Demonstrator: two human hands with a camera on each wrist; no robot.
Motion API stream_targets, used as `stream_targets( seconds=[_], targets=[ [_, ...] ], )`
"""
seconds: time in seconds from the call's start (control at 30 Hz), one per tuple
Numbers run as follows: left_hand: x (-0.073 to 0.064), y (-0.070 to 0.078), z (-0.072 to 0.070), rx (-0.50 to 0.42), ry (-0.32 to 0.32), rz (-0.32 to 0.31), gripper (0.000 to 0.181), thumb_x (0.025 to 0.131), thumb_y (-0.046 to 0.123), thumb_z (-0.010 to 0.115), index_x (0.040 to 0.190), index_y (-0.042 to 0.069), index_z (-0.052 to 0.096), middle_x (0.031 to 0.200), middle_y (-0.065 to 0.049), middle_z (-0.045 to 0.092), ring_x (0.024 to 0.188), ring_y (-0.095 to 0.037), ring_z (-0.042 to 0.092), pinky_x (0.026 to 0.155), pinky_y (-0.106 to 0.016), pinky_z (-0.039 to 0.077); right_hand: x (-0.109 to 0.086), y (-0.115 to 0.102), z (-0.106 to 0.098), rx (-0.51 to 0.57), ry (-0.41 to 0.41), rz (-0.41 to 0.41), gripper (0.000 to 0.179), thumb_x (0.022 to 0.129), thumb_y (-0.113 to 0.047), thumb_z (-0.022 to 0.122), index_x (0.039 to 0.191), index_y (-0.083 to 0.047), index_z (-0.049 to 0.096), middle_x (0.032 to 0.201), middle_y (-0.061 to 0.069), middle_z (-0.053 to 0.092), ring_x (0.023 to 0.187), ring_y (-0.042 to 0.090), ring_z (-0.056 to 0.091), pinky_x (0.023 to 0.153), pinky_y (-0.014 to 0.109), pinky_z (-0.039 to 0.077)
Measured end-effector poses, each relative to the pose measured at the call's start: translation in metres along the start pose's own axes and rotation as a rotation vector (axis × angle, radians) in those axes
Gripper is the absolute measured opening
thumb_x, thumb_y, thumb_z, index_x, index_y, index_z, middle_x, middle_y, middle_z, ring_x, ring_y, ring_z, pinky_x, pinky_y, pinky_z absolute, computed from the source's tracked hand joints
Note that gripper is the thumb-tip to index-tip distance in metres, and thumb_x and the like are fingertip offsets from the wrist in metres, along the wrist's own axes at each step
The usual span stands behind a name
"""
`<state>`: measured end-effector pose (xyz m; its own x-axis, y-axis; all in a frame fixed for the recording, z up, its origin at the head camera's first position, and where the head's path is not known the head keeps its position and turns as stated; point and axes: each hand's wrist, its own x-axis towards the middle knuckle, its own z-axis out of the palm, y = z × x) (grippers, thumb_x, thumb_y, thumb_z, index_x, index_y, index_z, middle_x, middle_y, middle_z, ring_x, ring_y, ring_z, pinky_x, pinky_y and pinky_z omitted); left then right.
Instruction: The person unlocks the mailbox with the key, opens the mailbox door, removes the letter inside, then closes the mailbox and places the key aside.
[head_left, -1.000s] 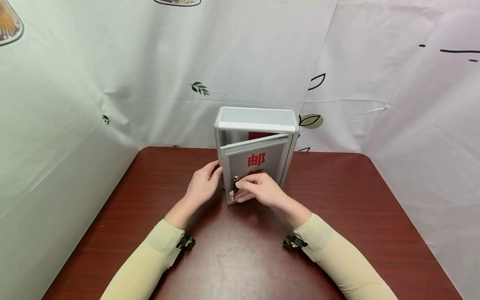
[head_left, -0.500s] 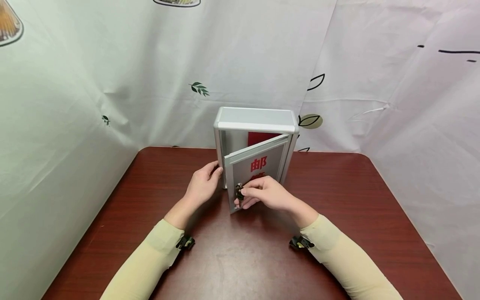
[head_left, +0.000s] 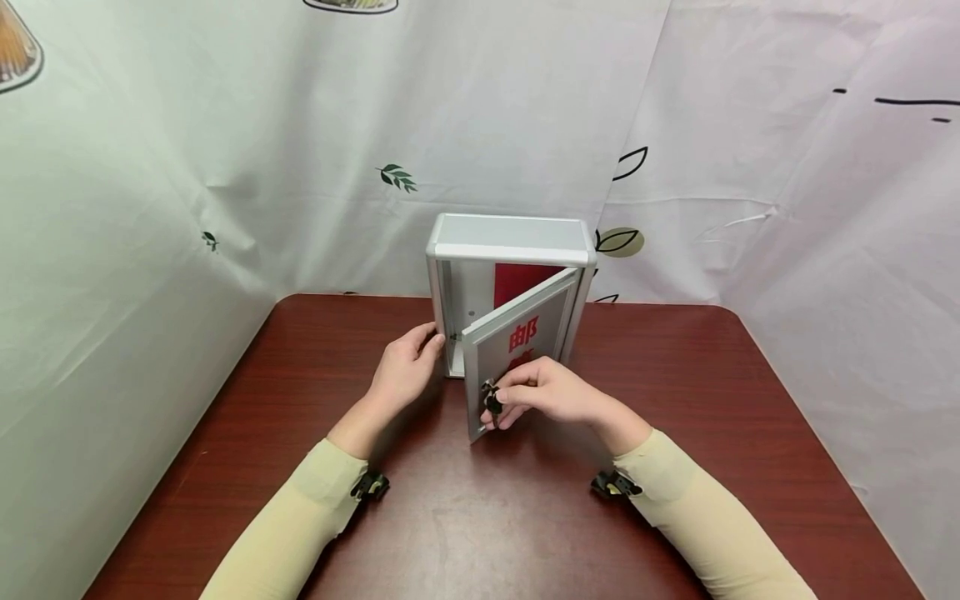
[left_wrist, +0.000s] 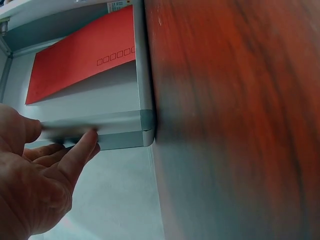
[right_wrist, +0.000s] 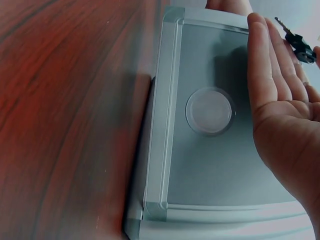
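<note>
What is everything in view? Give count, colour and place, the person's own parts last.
Table: one, reddish brown, lower head view
Box: one, silver, on the table
Door: one, grey, box front, open
Lettering: two characters, red, on the door
Lock: one, silver, on the door
Key: at least one, black, at the lock
Disc: one, clear, on the door
Envelope: one, red, inside box
Sticker: one, white, inside box
Sheeting: count unclear, whitish, behind the table
Sleeves: two, pale yellow, lower head view
Straps: two, black, by the sleeves
Left hand: one, gripping box's side
Right hand: one, pinching key
</note>
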<state>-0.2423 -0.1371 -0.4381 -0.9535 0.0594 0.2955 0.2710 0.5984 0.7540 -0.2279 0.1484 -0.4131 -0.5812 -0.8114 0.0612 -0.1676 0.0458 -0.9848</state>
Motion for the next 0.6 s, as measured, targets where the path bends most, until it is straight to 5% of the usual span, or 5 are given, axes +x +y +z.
stream_targets(
  seconds=[0.6],
  targets=[
    [0.0,0.0,-0.001,0.004,-0.018,0.009,0.047,0.117,0.028,0.06,0.153,-0.001,0.064,0.151,-0.019,0.068,0.144,-0.037,0.062,0.119,-0.056,0.05,-0.016,0.004,-0.017,-0.016,-0.112,-0.083,0.025,0.112,-0.002,0.059,0.119,0.014,0.076,0.109,0.025,0.081,0.098,0.039,0.081,0.089,0.055,0.067]
  ],
)
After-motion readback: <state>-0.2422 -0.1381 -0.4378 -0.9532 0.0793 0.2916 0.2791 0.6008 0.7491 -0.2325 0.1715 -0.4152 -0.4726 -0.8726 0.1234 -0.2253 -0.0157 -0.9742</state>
